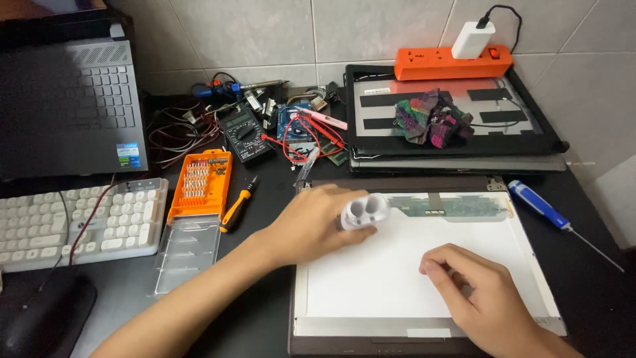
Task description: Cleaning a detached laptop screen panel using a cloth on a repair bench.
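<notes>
- White flat rectangular laptop screen panel lies nearest on the dark table.
- Right hand rests on it, fingers curled under.
- Left hand grips a small white plastic tube at the panel's far-left corner.
- Orange bit case and an orange power strip sit beyond.

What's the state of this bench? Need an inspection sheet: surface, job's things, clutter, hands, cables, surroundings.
Surface: dark desk, crowded.
Job's things: white flat panel lying in a dark frame; small white two-holed piece over its top left corner.
Clutter: orange bit set, orange-handled screwdriver, blue screwdriver, multimeter, white keyboard, laptop, cloth on stacked panels.
Hands: left hand grips the white piece; right hand rests fisted on the panel.
Cables: red leads tangled near the multimeter.
Surroundings: tiled wall; orange power strip with charger.
</notes>
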